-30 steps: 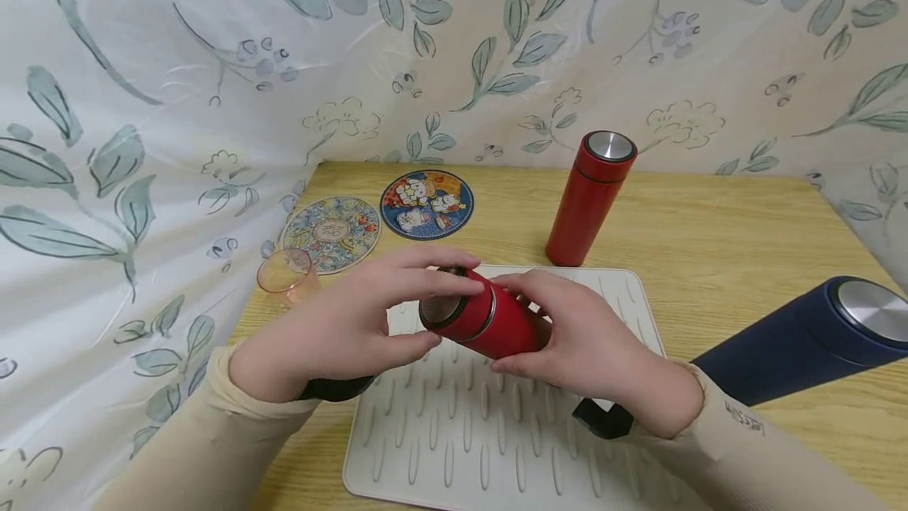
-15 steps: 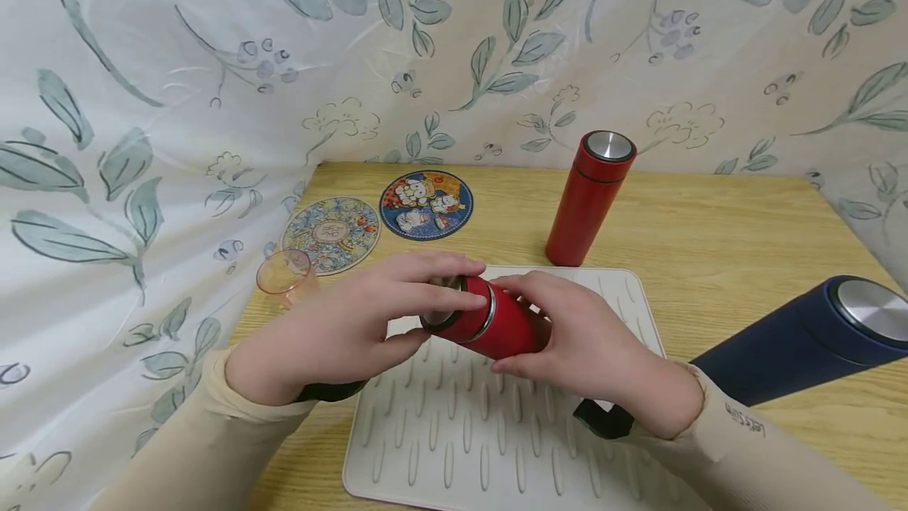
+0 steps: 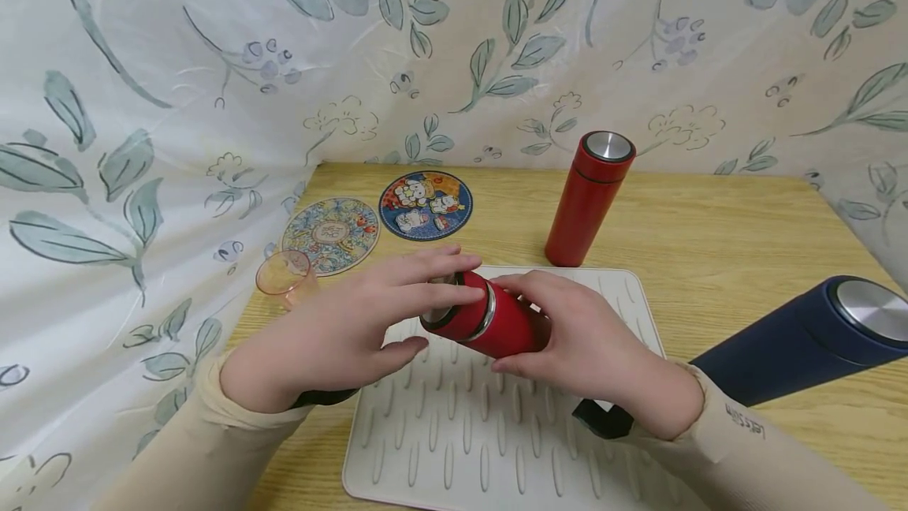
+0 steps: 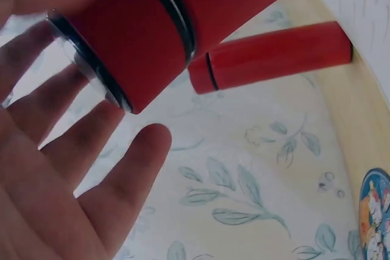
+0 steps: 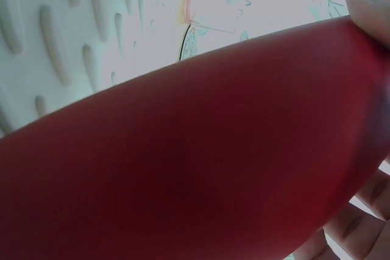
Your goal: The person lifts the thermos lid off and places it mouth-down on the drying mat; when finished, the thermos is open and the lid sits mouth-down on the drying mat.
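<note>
A red thermos flask (image 3: 521, 327) is held tilted above a white ribbed mat (image 3: 468, 448), its capped end towards the left. My right hand (image 3: 578, 330) grips its body, fingers on the far side and thumb on the near side. At the cap (image 3: 464, 314), my left hand (image 3: 347, 306) has its fingers spread fairly straight along the far side and over the steel top. The left thumb stands off from the cap in the head view. A bright steel ring shows between cap and body. In the right wrist view the flask body (image 5: 201, 144) hides most of the scene.
Beyond the mat stands another red flask (image 3: 589, 199). A dark blue flask (image 3: 809, 341) stands right of my right forearm. Two round patterned coasters (image 3: 426, 207) lie at the back left, near a pinkish clear cup (image 3: 285, 278). Floral cloth (image 3: 468, 46) hangs behind the wooden table (image 3: 738, 235).
My left fingers have shifted and spread around the cap, and the left thumb has drawn back from it. The steel ring looks a little wider. My right hand holds the flask in the same place.
</note>
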Demonstrator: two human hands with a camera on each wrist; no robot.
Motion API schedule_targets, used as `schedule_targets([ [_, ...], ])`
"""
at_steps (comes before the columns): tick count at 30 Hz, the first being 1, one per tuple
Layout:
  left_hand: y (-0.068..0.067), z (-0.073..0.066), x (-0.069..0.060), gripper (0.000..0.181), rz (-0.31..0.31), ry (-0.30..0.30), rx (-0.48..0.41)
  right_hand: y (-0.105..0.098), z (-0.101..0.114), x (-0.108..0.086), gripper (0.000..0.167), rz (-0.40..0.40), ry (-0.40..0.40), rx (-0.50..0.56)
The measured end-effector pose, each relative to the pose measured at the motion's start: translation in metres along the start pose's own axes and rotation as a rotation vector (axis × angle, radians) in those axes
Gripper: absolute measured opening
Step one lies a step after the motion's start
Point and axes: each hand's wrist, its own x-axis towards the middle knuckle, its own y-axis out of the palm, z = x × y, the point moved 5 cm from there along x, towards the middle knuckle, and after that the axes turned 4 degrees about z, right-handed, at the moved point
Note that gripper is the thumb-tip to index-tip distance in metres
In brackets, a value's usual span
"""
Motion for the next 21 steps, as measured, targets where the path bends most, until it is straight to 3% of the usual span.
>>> schedule_targets([
  [4,0.0,-0.001,0.001,0.066,-0.029,0.035,-0.001,0.0,-0.001,0.0,0.089,0.006,-0.007,0.005],
  [8,-0.001,0.002,0.0,0.062,-0.07,0.002,-0.052,0.003,-0.001,0.001,0.089,0.01,-0.009,-0.009],
  [15,-0.005,0.012,-0.006,0.059,-0.183,-0.18,-0.211,0.002,0.0,0.005,0.089,-0.014,-0.017,-0.033],
  [21,-0.002,0.019,-0.014,0.057,-0.24,-0.291,-0.258,0.001,0.0,0.008,0.087,-0.026,-0.038,-0.043],
])
